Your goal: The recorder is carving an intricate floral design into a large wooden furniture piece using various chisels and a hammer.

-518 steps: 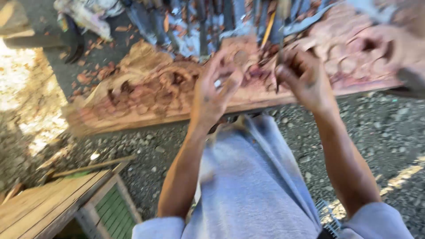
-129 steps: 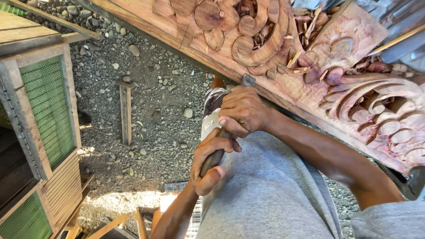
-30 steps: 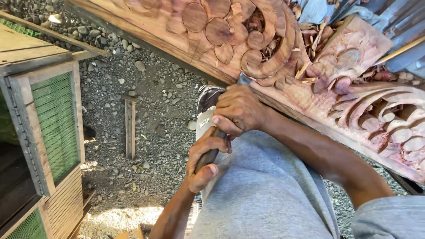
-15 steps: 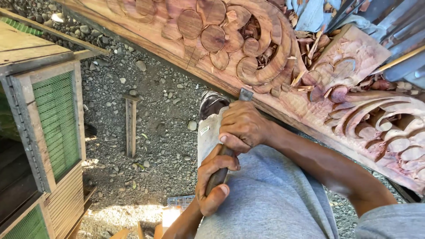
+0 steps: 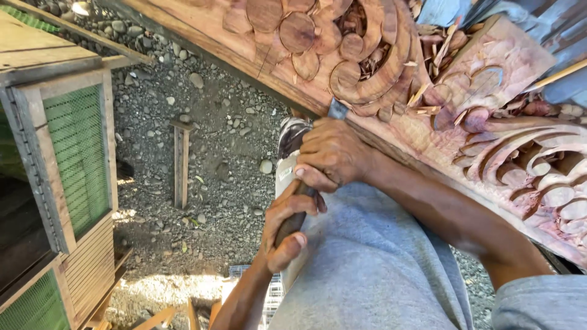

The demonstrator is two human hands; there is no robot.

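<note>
We are gripping the chisel [image 5: 299, 214] with both hands: the right hand [image 5: 330, 153] is clenching it near the blade, the left hand [image 5: 284, 229] is clenching the handle end. We are keeping the blade low against the panel [image 5: 391, 79] edge and pushing steadily, not levering. The chisel is dark-handled, its grey tip touching the reddish carved scrolls.

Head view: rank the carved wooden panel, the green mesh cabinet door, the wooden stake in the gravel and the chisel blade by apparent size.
1. Carved wooden panel.
2. Green mesh cabinet door, though nearer the camera.
3. Wooden stake.
4. Chisel blade; only its tip shows past the right hand.
</note>
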